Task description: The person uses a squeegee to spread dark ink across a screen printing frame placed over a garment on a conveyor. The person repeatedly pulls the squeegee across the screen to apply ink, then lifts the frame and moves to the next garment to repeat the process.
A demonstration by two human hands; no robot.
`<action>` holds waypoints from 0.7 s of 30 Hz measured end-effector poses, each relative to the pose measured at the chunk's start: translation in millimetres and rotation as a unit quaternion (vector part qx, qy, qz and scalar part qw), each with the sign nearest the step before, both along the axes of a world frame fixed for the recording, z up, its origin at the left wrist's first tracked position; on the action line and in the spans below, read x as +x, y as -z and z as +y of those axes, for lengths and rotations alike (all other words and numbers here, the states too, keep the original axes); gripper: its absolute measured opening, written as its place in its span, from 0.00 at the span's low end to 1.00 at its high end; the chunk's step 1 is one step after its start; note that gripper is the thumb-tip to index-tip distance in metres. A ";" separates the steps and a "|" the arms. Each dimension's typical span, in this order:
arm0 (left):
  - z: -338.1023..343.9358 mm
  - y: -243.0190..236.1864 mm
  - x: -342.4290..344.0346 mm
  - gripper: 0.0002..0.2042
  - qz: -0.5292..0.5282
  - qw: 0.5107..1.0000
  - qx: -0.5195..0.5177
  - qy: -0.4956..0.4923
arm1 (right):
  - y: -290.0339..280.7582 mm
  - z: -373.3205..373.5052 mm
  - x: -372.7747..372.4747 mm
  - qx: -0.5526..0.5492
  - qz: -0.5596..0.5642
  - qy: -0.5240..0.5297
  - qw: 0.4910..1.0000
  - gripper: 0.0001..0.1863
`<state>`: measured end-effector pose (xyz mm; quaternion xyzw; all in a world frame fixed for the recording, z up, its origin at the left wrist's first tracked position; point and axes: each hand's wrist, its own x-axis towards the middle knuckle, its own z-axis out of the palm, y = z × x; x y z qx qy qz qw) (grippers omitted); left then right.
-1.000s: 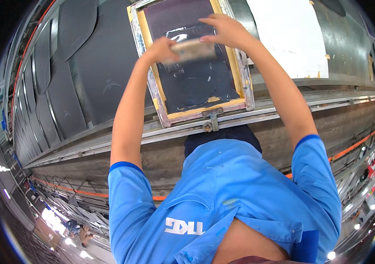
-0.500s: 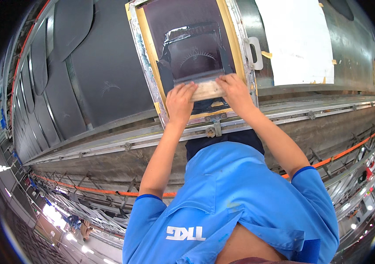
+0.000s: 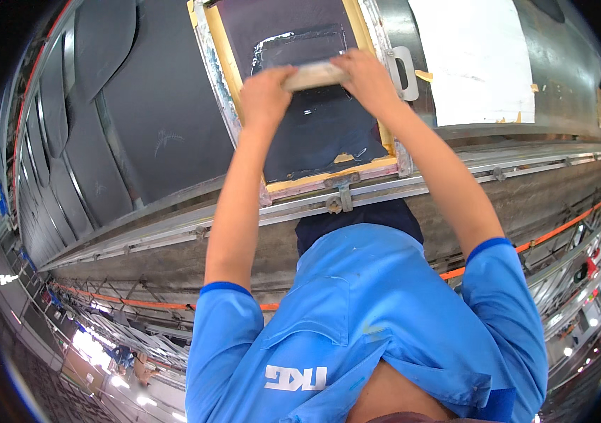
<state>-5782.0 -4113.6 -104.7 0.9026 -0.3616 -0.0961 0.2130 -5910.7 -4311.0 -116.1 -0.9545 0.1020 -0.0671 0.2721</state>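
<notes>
1. The pale squeegee (image 3: 317, 75) is at the upper centre of the frame, above the printing screen (image 3: 404, 161); its blade is hidden, so I cannot tell whether it touches the mesh.
2. Dark, wet-looking ink (image 3: 314, 141) covers the lower part of the screen, so I judge that spreading is partly done. With the squeegee in both hands over the screen, this work seems not yet finished.
3. At the left of the frame, a dark panel (image 3: 187, 70) bears a pale mark (image 3: 168, 141), which looks printed.
4. The left hand (image 3: 265, 97) has its fingers curled and clamped on the squeegee's left end.
5. The right hand (image 3: 371, 81) grips the right end similarly; blur hides the exact fingertips.
</notes>
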 end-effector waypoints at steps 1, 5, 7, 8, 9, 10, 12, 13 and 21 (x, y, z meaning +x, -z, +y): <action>11.9 5.0 -18.2 0.21 -0.004 0.999 -0.033 0.025 | 1.5 9.9 -22.0 0.010 -0.007 -0.003 1.000 0.25; 60.7 10.6 -94.7 0.22 -0.033 0.996 -0.055 0.062 | 3.4 54.4 -99.5 0.023 -0.008 -0.010 1.000 0.27; 71.4 2.7 -116.2 0.22 -0.050 0.995 -0.057 0.062 | -9.2 60.4 -115.6 0.043 0.001 -0.027 0.999 0.26; 72.0 -1.7 -119.5 0.21 -0.039 0.996 -0.058 0.062 | -14.9 60.0 -120.0 0.051 0.009 -0.036 0.998 0.26; 70.2 -6.0 -115.0 0.21 -0.007 0.996 -0.061 0.061 | -19.6 55.5 -121.7 0.057 0.015 -0.048 0.997 0.25; 71.8 -7.4 -110.7 0.21 0.032 0.996 -0.061 0.059 | -23.9 44.6 -120.0 0.107 -0.007 -0.022 0.994 0.25; 67.7 -9.6 -105.1 0.21 0.056 0.995 -0.070 0.047 | -26.3 5.3 -105.6 0.207 -0.046 0.031 0.977 0.25; 60.5 -13.3 -101.4 0.21 0.042 0.995 -0.080 0.036 | -18.0 -19.8 -99.0 0.197 -0.058 0.120 0.971 0.25; 41.1 -2.3 -131.5 0.26 -0.073 0.992 -0.044 0.092 | 38.2 -81.2 -40.5 0.331 -0.018 0.313 0.890 0.19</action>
